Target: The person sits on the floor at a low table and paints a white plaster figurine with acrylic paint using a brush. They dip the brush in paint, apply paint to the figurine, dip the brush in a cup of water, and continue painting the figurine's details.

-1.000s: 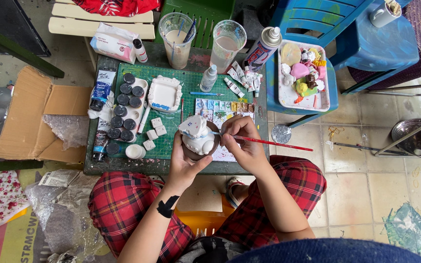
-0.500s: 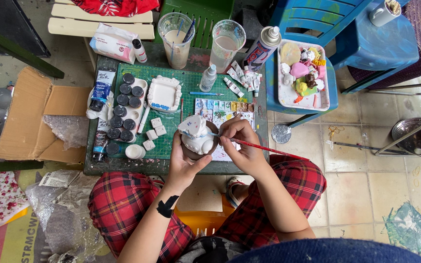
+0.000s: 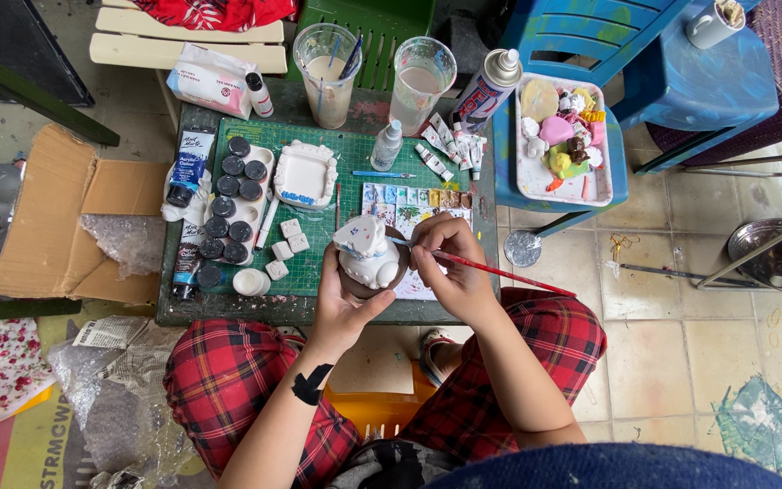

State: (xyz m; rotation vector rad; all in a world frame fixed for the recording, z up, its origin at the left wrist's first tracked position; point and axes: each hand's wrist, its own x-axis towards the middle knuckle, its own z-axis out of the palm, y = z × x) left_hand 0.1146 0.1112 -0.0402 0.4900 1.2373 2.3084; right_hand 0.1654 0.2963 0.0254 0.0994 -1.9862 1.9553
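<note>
The left hand (image 3: 347, 303) grasps the white figurine (image 3: 368, 254) from below, fingers wrapped around its base, above the near edge of the bench (image 3: 318, 308). The right hand (image 3: 452, 263) pinches the red-handled brush (image 3: 499, 271), tip at the figurine. Judged progress: early; the figurine is mostly unpainted white.

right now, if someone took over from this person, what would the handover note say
Left hand: cups the white figurine from below, above the table's near edge.
Right hand: holds a red brush, tip at the figurine's side.
Things: green mat on the small table; tray of dark paint pots to the left, white casts on the mat, two cups at the back, paint tubes to the right.
Done: a little blue on the figurine's top.
Left: most of it is bare white.
</note>
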